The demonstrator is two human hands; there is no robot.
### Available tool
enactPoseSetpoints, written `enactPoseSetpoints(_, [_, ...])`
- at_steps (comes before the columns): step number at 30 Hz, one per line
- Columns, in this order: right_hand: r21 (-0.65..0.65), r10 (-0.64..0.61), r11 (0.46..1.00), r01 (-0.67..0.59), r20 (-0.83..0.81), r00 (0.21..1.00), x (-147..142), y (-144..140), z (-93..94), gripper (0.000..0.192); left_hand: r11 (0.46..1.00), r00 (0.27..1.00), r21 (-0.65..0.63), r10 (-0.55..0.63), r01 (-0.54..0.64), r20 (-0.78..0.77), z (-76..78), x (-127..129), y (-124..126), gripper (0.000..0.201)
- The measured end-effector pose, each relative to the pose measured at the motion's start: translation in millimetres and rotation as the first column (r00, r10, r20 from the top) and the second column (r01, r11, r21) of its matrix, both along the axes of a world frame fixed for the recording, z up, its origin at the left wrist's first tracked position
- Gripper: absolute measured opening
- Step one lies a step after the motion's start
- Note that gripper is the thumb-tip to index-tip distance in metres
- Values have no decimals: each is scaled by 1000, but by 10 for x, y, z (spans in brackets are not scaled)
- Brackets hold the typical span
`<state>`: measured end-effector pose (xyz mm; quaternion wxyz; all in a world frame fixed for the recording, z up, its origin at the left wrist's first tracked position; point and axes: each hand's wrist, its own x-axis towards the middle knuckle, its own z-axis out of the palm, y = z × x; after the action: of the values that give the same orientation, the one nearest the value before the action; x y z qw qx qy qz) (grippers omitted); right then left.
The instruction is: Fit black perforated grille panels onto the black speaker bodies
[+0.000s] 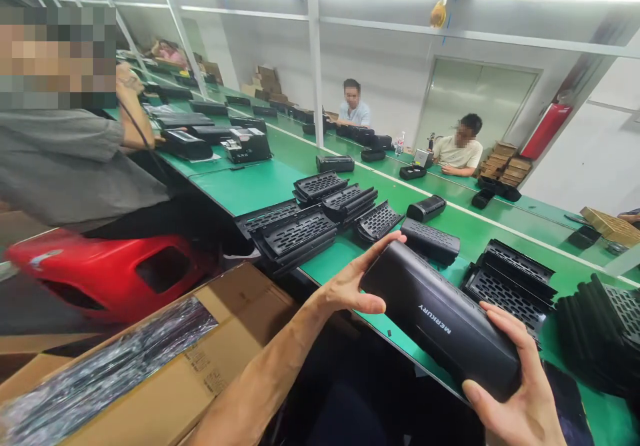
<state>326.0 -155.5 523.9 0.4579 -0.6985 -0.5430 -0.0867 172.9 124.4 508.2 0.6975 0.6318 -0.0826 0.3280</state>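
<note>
Left hand point(346, 287) and right hand point(529, 383) clasp opposite ends of the black MERKURY casing point(436, 303), seemingly a handling step whose next move calls for even two-handed support.

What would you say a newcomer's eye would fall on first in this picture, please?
Probably the dark MERKURY-marked case, held in both hands at the lower right. The bright red stool at the left, below a person in grey, would likely come next, then the slotted black panels piled on the green bench.
</note>
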Motion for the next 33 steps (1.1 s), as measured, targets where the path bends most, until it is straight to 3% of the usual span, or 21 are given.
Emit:
enactPoseSetpoints(3, [-17, 51, 999, -50, 35, 998, 123, -52, 25, 62, 994, 997, -69, -80, 81, 24, 12, 36, -107, 100])
enactPoseSetpoints(5, [-75, 83, 994, -80, 27, 996, 196, -103, 80, 65, 987, 995, -143, -65, 75, 75, -38, 70, -204, 96])
enactPoseSetpoints(8, [-25, 167, 984, -174, -177, 970, 211, -87, 163, 85, 950, 977, -311, 25, 44, 213, -159, 171, -376, 91])
enactPoseSetpoints(11, [214, 219, 965, -155, -318, 923, 124, 150, 196, 116, 817, 950, -563, 64, 125, 304, -311, 381, -626, 76])
enactPoseSetpoints(14, [302, 183, 947, -106, -239, 954, 58, 487, 295, 126, 695, 954, -658, -146, 289, 263, -461, 576, -845, 68])
enactPoseSetpoints(16, [276, 218, 946, -171, -148, 965, 45, 637, 447, 120, 728, 968, -639, -209, 250, 141, -501, 584, -881, 68])
enactPoseSetpoints(17, [220, 229, 953, -210, -63, 972, 38, 678, 539, 114, 774, 984, -608, -158, 175, 82, -485, 541, -864, 69])
enactPoseSetpoints(19, [44, 229, 969, -242, 203, 952, 2, 717, 725, 104, 865, 996, -501, 62, -24, 59, -377, 390, -801, 84])
enactPoseSetpoints(20, [-63, 244, 969, -237, 348, 905, -28, 730, 808, 103, 895, 983, -431, 162, -111, 82, -293, 302, -774, 98])
enactPoseSetpoints(22, [-239, 298, 951, -195, 548, 782, -100, 764, 937, 102, 932, 962, -293, 254, -214, 105, -102, 153, -756, 116])
enactPoseSetpoints(24, [-329, 347, 929, -170, 614, 708, -141, 792, 1008, 101, 939, 957, -227, 280, -259, 68, 53, 70, -780, 115])
enactPoseSetpoints(26, [-340, 356, 925, -171, 611, 707, -94, 762, 1011, 101, 927, 954, -258, 296, -274, 48, 121, 30, -810, 102])
enactPoseSetpoints(29, [-186, 219, 972, -144, 492, 842, 168, 570, 870, 102, 893, 937, -334, 342, -300, 72, 76, -29, -813, 93])
enactPoseSetpoints(31, [-99, 142, 988, -120, 252, 957, 384, 402, 700, 99, 882, 938, -367, 341, -294, 67, 9, -68, -790, 89])
enactPoseSetpoints(33, [-103, 176, 979, -178, -34, 984, 530, 264, 523, 98, 888, 949, -374, 310, -268, 57, -41, -83, -765, 88])
